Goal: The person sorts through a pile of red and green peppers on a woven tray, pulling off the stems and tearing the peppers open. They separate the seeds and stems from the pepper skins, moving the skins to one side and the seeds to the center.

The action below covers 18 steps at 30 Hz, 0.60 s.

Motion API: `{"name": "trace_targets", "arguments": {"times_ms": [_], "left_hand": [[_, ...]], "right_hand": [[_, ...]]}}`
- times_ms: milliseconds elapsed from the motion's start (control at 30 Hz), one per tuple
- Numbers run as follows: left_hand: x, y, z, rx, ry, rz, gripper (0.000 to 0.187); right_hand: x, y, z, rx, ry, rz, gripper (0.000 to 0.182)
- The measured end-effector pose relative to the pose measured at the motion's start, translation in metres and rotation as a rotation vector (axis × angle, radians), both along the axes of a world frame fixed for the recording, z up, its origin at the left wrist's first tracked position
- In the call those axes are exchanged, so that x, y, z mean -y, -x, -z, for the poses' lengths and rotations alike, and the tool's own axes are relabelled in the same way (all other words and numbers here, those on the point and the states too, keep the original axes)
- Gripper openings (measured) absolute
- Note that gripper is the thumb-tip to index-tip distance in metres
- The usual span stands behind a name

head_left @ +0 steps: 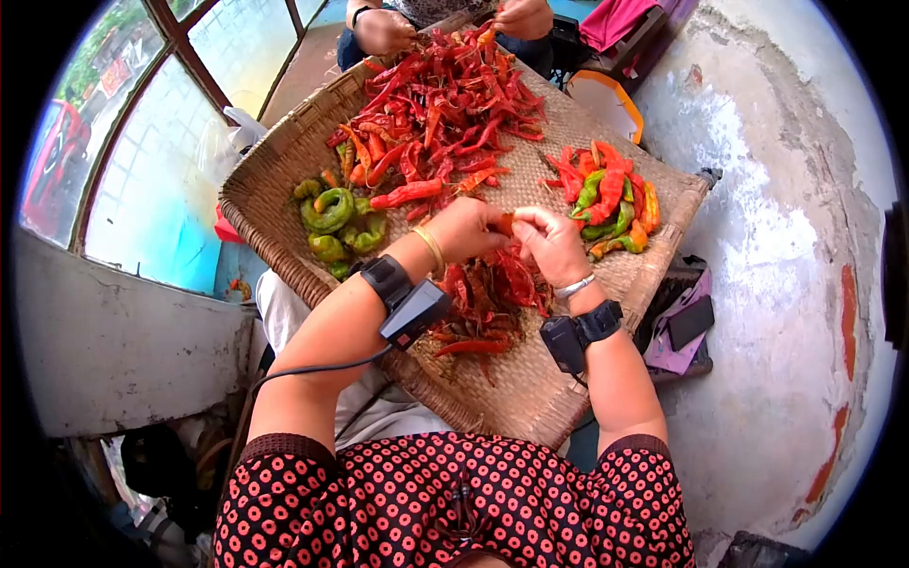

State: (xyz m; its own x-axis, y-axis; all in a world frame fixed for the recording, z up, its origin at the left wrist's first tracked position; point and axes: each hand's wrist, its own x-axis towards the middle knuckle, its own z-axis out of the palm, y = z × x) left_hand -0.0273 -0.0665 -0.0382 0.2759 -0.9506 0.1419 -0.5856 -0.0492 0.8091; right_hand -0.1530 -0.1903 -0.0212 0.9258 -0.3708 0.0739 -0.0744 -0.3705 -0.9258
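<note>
Black fabric with a coral ring pattern (pixel 426 483) lies closest, below two bare forearms wearing black wrist devices. Beyond it, a woven tray (pixel 559 369) holds sorted peppers. Over its middle, the left hand (pixel 471 230) and right hand (pixel 551 248) come together, each grip closed, fingertips pinching a small orange-red chili (pixel 504 224) between them. Just beneath the hands sits a pile of darker red chilies (pixel 488 308); a larger red heap (pixel 445 114) spreads toward the far edge, where another person's hands (pixel 382 31) work. Curled green peppers (pixel 331 213) lie left, a mixed red, green and orange cluster (pixel 611 199) right.
</note>
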Motion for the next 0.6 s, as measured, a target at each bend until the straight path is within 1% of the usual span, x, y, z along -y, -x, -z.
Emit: {"name": "trace_targets", "arguments": {"times_ms": [33,67,100,133,167,200,233,300,333,367,433,467,567,600], "left_hand": [[-0.001,-0.004,0.003,-0.053,0.056,-0.031,0.016],[-0.001,-0.011,0.005,-0.091,0.073,-0.116,0.015],[-0.005,-0.013,-0.009,-0.231,0.115,-0.216,0.014],[-0.006,-0.018,-0.014,-0.35,0.145,-0.384,0.014],[-0.006,-0.023,-0.02,-0.638,0.317,-0.476,0.018],[-0.01,-0.03,-0.028,-0.75,0.432,-0.6,0.019],[-0.014,-0.036,-0.033,-0.861,0.549,-0.723,0.021],[-0.019,-0.044,-0.027,-0.903,0.531,-0.743,0.023],[-0.02,-0.046,-0.025,-0.947,0.51,-0.763,0.024],[-0.018,-0.044,-0.021,-0.927,0.434,-0.735,0.026],[-0.013,-0.032,-0.021,-0.855,0.333,-0.642,0.029],[-0.01,-0.03,-0.015,-0.813,0.273,-0.587,0.03],[-0.004,-0.018,-0.017,-0.649,0.143,-0.482,0.022],[0.0,-0.02,-0.003,-0.611,0.151,-0.457,0.02]], "right_hand": [[0.003,-0.003,0.005,0.083,-0.001,0.054,0.015],[0.016,-0.006,0.02,0.152,0.193,0.098,0.016],[0.023,-0.006,0.019,0.152,0.192,0.098,0.016],[0.028,-0.005,0.018,0.076,0.456,0.165,0.016],[0.033,-0.005,0.018,-0.003,0.718,0.231,0.017],[0.038,-0.007,0.02,-0.096,0.731,0.219,0.02],[0.04,-0.009,0.026,-0.096,0.73,0.219,0.02],[0.042,-0.013,0.034,-0.047,0.898,0.207,0.023],[0.04,-0.014,0.034,-0.148,0.881,0.157,0.029],[0.038,-0.015,0.033,-0.146,0.88,0.156,0.029],[0.034,-0.018,0.033,-0.365,0.834,0.108,0.034],[0.037,-0.019,0.037,-0.416,0.833,0.094,0.036],[0.041,-0.019,0.045,-0.37,0.882,0.066,0.034],[0.042,-0.02,0.046,-0.385,0.899,0.056,0.031]]}}
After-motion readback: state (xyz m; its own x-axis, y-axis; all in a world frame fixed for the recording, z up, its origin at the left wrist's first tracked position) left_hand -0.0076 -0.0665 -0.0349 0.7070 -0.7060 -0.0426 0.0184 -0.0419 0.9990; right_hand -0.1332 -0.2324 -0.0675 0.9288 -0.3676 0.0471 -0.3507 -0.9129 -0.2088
